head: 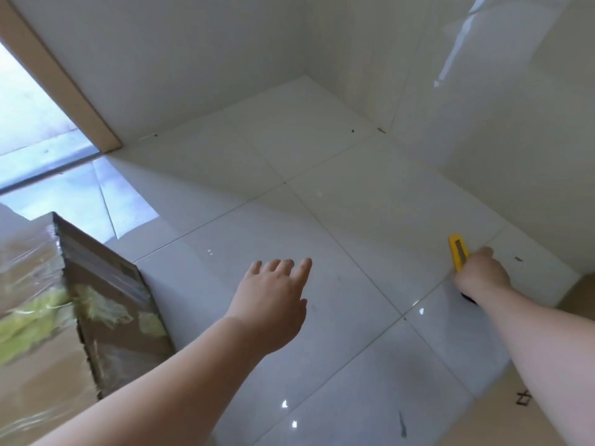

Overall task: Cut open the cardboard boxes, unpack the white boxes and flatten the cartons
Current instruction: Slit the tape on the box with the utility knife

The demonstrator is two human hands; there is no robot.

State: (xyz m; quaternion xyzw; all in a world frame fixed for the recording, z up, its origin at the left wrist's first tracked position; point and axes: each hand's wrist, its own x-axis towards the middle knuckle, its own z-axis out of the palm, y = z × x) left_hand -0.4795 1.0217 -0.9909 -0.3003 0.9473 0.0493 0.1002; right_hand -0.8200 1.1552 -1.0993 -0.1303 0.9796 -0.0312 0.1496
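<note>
A large cardboard carton (109, 304) stands at the left, wrapped in clear film with torn yellow-green tape on its top and side. My left hand (273, 300) hovers over the tiled floor to the right of it, fingers spread, holding nothing. My right hand (481, 272) is closed around a yellow utility knife (457, 252) held low over the floor at the right, its tip pointing away from me. A second piece of brown cardboard (547, 413) lies at the bottom right, partly under my right forearm. No white boxes are visible.
Glossy white floor tiles (322, 220) run to white walls (483, 123) that meet in a corner ahead. A wooden door frame (64, 85) and a bright doorway are at the upper left. Small dark scraps lie on the floor.
</note>
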